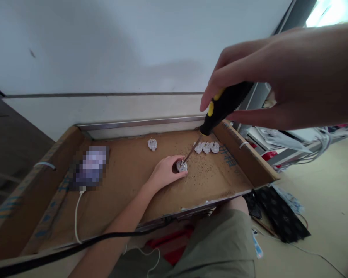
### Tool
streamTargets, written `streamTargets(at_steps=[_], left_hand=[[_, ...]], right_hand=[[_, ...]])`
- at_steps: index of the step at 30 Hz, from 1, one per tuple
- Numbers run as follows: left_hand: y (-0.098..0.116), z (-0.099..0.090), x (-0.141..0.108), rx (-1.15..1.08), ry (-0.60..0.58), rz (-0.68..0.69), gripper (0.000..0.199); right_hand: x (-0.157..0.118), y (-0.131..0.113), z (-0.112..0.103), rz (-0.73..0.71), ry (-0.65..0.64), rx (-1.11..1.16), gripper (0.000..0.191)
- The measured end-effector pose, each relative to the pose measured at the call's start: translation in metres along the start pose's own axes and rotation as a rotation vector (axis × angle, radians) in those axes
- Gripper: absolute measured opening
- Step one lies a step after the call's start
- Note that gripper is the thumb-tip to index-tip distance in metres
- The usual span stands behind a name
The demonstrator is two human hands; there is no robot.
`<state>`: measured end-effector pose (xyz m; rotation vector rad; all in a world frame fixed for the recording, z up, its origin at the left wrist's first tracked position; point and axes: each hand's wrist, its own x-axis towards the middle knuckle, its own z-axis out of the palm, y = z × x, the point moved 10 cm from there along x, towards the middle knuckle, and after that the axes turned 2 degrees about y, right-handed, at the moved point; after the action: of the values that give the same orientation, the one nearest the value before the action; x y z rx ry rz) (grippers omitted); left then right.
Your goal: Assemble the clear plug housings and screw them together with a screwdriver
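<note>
White plug (181, 166) between both hands

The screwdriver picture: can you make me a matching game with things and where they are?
Things:
1. screwdriver
2. white plug
3. lone plug
4. three plugs

Places:
A. far middle of the cardboard tray, alone
B. in the right hand
C. in a row near the tray's right wall
D. under the left hand

Pairs: 1-B, 2-D, 3-A, 4-C
</note>
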<state>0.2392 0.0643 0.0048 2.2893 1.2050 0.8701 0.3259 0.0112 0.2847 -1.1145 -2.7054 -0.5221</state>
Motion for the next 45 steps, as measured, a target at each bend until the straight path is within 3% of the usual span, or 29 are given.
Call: streamTargets(at_steps=[2, 4, 12, 26, 31, 35, 45], left_hand=[[-0.001, -0.001, 0.000, -0.008, 0.011, -0.005, 0.049], [-0.002, -0.001, 0.001, -0.016, 0.027, -0.009, 0.050], [-0.005, 0.002, 0.001, -0.055, 0.017, -0.021, 0.051], [-0.007, 0.002, 0.001, -0.087, 0.028, -0.026, 0.050], [-0.008, 0.003, 0.000, -0.093, 0.022, -0.040, 0.050], [-0.009, 0.003, 0.001, -0.100, 0.026, -0.042, 0.051], [-0.011, 0.004, 0.001, -0.106, 0.035, -0.039, 0.051]], right_hand=[[-0.002, -0.019, 0.001, -0.158, 0.029, -0.116, 0.037], [-0.002, -0.023, 0.002, -0.202, 0.042, -0.156, 0.036], [-0.002, -0.018, 0.003, -0.131, 0.042, -0.190, 0.042], [-0.004, -0.016, 0.004, -0.133, 0.037, -0.212, 0.038], [-0.005, -0.021, 0.003, -0.173, 0.035, -0.160, 0.026], [-0.007, -0.021, 0.001, -0.179, 0.026, -0.131, 0.036], [-0.009, -0.021, 0.002, -0.195, 0.019, -0.126, 0.029]])
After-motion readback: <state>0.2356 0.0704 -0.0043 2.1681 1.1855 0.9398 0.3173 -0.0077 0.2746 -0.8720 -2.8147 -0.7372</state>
